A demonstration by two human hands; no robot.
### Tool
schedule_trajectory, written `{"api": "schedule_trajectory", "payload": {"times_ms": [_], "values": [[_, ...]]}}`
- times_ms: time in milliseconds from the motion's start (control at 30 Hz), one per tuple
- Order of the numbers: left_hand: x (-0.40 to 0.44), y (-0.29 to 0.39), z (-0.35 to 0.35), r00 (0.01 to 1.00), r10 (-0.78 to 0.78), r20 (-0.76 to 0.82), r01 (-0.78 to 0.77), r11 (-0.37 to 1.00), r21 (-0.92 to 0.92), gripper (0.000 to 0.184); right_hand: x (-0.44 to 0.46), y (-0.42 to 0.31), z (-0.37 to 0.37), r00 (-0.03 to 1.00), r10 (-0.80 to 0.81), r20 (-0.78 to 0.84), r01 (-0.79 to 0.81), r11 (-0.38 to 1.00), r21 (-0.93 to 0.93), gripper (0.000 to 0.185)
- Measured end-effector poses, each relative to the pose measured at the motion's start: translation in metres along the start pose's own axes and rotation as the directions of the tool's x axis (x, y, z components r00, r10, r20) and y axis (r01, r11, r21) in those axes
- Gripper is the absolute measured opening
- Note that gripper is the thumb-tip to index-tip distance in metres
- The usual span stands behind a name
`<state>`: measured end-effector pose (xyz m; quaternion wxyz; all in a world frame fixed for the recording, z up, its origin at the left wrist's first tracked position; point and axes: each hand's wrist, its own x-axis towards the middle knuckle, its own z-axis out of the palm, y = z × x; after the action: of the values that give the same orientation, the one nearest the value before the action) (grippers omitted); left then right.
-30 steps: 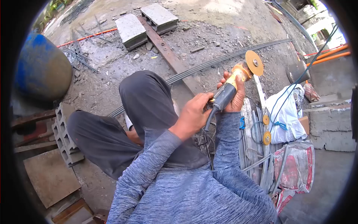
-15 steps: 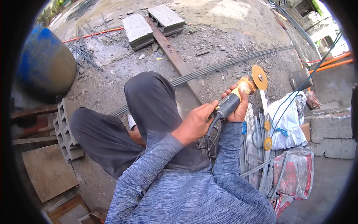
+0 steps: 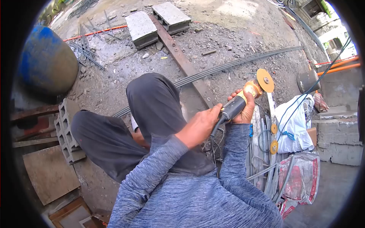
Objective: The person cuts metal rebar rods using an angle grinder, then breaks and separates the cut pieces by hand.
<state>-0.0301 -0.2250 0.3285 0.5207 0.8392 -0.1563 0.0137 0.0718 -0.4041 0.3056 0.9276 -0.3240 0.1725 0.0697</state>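
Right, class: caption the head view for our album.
Left hand at the rear, right hand nearer the orange disc: an angle grinder held two-handed.

Lit by daylight, brightest over a pale patch (image 3: 237,7) of rough grey-brown ground (image 3: 228,36) strewn with rubble; bounded at right by a low grey concrete-block wall (image 3: 338,133) (cracked near its foot), above smoother grey concrete floor (image 3: 334,186); fringed at upper left with green foliage (image 3: 57,7).

Head-level view, forward and down.
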Motion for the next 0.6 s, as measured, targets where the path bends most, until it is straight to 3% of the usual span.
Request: {"api": "schedule_trajectory", "payload": {"times_ms": [100, 167, 233, 333, 433, 533, 567, 600], "values": [[0.003, 0.006, -0.03, 0.988, 0.051, -0.145, -0.031, 0.99, 0.138, 0.056, 0.009, 0.0, -0.009, 0.999, 0.024, -0.047, -0.027, 0.997, -0.078, 0.024], [0.009, 0.024, -0.079, 0.931, 0.125, -0.344, -0.072, 0.984, 0.164, 0.053, 0.018, -0.002, -0.02, 0.995, 0.027, -0.095, -0.044, 0.984, -0.175, 0.026], [0.006, 0.035, -0.135, 0.808, 0.0, -0.589, 0.038, 0.998, 0.052, 0.036, 0.026, -0.003, -0.026, 0.992, -0.006, -0.124, -0.034, 0.947, -0.318, 0.026], [0.008, -0.001, -0.21, 0.563, -0.1, -0.82, 0.002, 0.993, -0.12, 0.031, 0.039, 0.001, -0.035, 0.988, -0.041, -0.146, -0.045, 0.842, -0.538, 0.026], [0.01, -0.101, -0.233, 0.55, -0.227, -0.804, 0.324, 0.945, -0.045, 0.04, 0.062, 0.016, -0.052, 0.994, -0.025, -0.107, -0.065, 0.655, -0.753, 0.025], [0.014, -0.188, -0.188, 0.608, -0.461, -0.647, 0.622, 0.783, 0.026, 0.056, 0.097, 0.041, -0.085, 0.991, -0.117, 0.061, 0.091, 0.268, -0.959, 0.038], [0.013, -0.214, -0.167, 0.661, -0.461, -0.592, 0.642, 0.756, 0.127, 0.057, 0.108, 0.047, -0.089, 0.984, -0.124, 0.128, 0.143, 0.121, -0.982, 0.042], [0.009, -0.238, -0.144, 0.708, -0.467, -0.53, 0.649, 0.725, 0.229, 0.059, 0.113, 0.052, -0.08, 0.993, -0.088, 0.078, 0.079, 0.001, -0.997, 0.056]]}}
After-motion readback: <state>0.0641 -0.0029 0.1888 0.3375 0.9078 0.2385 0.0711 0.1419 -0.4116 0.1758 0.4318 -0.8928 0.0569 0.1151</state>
